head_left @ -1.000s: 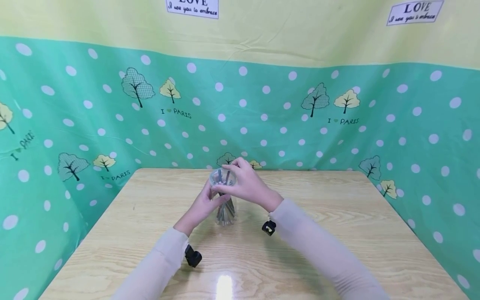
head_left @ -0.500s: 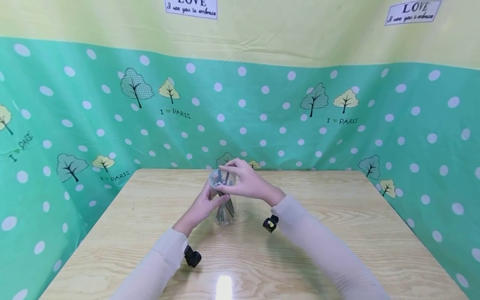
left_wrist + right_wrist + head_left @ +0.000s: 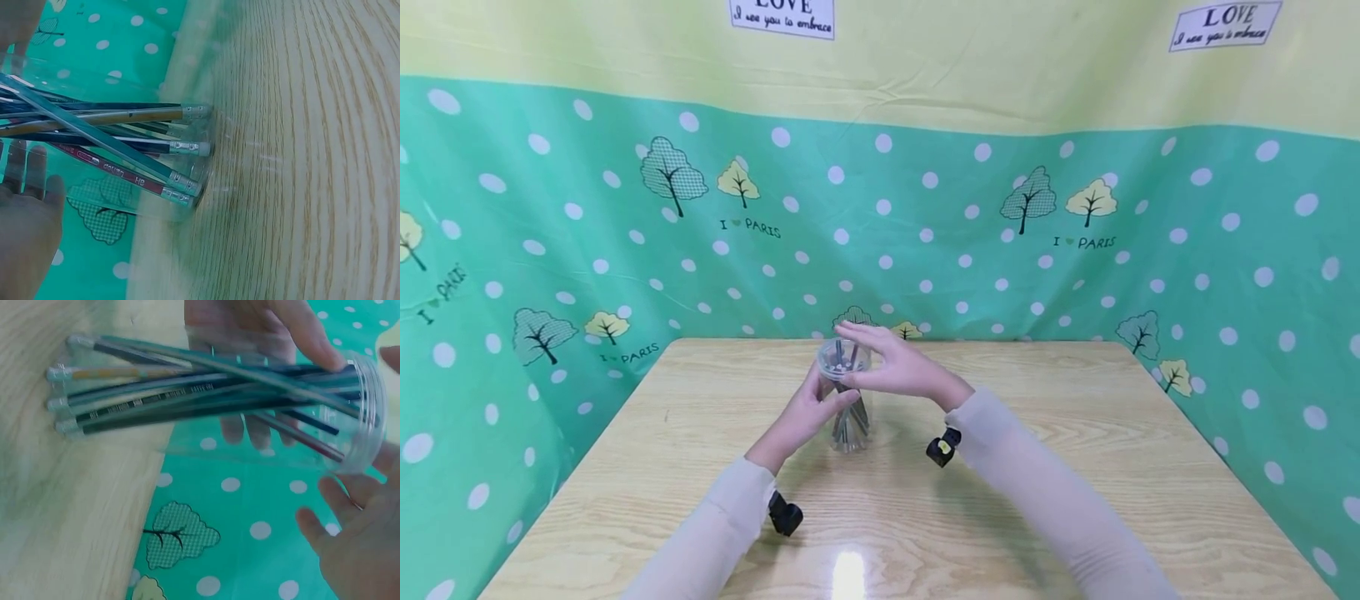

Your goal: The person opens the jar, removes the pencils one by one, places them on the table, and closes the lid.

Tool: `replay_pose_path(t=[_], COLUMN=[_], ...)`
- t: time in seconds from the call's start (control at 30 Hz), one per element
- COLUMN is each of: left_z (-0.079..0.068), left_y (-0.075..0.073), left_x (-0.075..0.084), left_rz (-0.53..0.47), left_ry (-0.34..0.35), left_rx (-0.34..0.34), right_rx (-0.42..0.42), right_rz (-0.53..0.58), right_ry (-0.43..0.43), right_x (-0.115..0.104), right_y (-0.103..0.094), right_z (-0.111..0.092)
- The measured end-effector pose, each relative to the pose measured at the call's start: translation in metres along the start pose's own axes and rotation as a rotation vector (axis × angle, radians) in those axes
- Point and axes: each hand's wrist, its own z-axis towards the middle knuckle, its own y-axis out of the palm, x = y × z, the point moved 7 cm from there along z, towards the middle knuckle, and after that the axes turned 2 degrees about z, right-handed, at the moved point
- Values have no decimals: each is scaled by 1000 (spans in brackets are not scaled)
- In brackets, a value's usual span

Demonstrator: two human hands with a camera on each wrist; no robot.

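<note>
A clear, round plastic jar (image 3: 848, 435) stands upright on the table, with several pencils (image 3: 119, 119) leaning inside it, eraser ends down. Its ridged, see-through top (image 3: 369, 419) shows in the right wrist view; whether a lid sits on it I cannot tell. My left hand (image 3: 805, 412) grips the jar's upper part from the left, thumb in front and fingers behind. My right hand (image 3: 898, 367) spreads round the top from the right, fingers fairly straight and apart. In the right wrist view gaps show between some right fingertips and the rim; full contact is unclear.
The wooden table (image 3: 1000, 500) has its far edge just behind the jar. A green dotted curtain (image 3: 880, 208) with printed trees hangs behind and at both sides. Small black wrist cameras (image 3: 786, 513) hang below both forearms.
The fingers of my right hand have straightened and loosened at the jar's top, and the hand has shifted slightly right. My left hand and the jar have stayed nearly in place.
</note>
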Motion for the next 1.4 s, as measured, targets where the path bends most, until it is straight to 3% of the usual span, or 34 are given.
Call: replay_pose_path(t=[0.13,0.37,0.53,0.77,1.03,1.4], left_z=[-1,0,0,-1,-1,-1], left_y=[0,0,-1,1,0,1], left_x=[-1,-4,-2,0,0,-2], left_rz=[9,19,15,-19,-20,-27], left_ry=[-15,-15,6,21,22,6], left_rx=[1,-5,-4,-19,-11,-26], right_rx=[74,313,363,343,335,226], right_rz=[-68,-428,-495,-453,-396,-170], right_ry=[11,-24,7,46,32,-11], right_x=[-5,-24,-28,-24,-22,-11], right_y=[3,0,1,7,8,1], right_z=[-1,-4,-5,-6,-5,-3])
